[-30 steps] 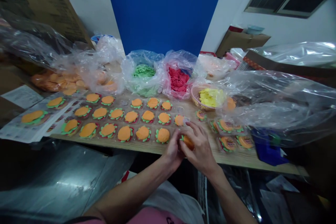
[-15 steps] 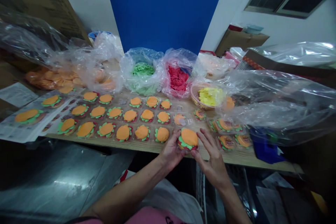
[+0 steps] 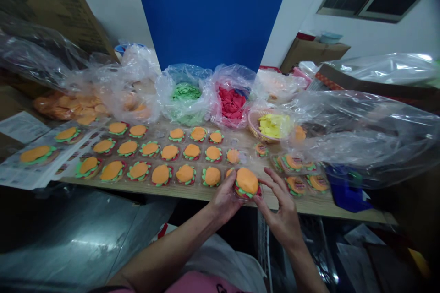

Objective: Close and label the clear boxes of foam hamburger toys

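Note:
A toy burger (image 3: 246, 183) with an orange bun, green lettuce and a red layer sits at the front edge of the wooden table (image 3: 309, 203). My left hand (image 3: 225, 199) holds its left side with thumb and fingers. Fingers spread, my right hand (image 3: 282, 208) touches its right side. Rows of several finished toy burgers (image 3: 161, 174) lie to the left on the table.
Clear bags of green pieces (image 3: 187, 92), red pieces (image 3: 232, 103) and orange buns (image 3: 74, 106) line the back. A basket of yellow pieces (image 3: 273, 126) stands right of them. Large plastic sheeting (image 3: 360, 132) covers the right side. Packaged burgers (image 3: 297, 185) lie nearby.
One second ago both hands were closed around the burger. They have since opened around it, and the whole orange bun top now shows at the table's front edge.

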`<state>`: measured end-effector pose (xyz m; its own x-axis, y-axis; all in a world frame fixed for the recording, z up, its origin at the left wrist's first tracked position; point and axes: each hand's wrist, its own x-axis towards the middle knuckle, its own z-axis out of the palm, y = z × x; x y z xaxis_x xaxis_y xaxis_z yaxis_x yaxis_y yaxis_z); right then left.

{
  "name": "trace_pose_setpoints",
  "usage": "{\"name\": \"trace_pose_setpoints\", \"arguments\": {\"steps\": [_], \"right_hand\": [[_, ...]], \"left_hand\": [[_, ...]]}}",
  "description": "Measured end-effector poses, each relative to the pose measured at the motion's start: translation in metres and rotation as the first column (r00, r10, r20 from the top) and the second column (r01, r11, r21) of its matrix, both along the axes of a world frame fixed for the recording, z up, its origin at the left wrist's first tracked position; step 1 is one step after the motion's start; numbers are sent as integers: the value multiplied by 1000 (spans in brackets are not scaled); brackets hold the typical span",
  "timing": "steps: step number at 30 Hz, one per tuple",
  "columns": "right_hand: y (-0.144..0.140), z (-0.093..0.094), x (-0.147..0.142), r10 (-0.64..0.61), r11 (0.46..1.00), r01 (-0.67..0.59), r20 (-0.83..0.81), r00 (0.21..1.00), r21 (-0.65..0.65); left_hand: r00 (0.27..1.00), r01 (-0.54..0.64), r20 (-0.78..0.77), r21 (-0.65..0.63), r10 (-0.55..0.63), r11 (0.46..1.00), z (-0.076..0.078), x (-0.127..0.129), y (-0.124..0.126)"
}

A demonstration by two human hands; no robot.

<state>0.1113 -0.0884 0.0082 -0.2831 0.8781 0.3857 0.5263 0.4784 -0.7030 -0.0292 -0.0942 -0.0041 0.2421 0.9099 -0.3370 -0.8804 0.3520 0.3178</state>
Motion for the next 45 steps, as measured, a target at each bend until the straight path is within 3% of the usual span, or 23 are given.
{"name": "trace_pose_setpoints", "arguments": {"steps": [5,10,13,17,24,31,34,38,43,45], "right_hand": [[10,8,2,-12,1000,10,-69,998,-19],[36,28,-2,43,995,-33,-107,993,95],[48,37,-3,218,974,-217,-7,976,65],[50,35,-2,443,895,-445,178,879,-28],[44,34,-8,438,893,-448,285,853,-32],[43,33,-9,462,885,-456,319,828,-97],[49,23,-4,394,919,-388,192,899,-71],[65,15,-9,147,988,-146,-24,989,57],[93,14,-25,59,973,-58,1,998,225],[110,7,-27,-43,975,46,-21,999,217]], "left_hand": [[1000,-21,-12,-25,20,999,3,0,1],[998,28,-53,8,-28,1000,0,-2,0],[996,55,-64,-1,-55,998,-4,-5,2],[994,61,-86,-35,-64,998,-5,-9,5],[990,97,-102,20,-94,995,-6,-9,6],[994,51,-94,-44,-55,998,-15,-9,10],[993,49,-103,-58,-55,997,-11,-12,12],[988,75,-133,-63,-83,995,-7,-16,14],[988,106,-108,-76,-114,991,-9,-17,12],[986,117,-108,-86,-126,989,-10,-19,10]]}}
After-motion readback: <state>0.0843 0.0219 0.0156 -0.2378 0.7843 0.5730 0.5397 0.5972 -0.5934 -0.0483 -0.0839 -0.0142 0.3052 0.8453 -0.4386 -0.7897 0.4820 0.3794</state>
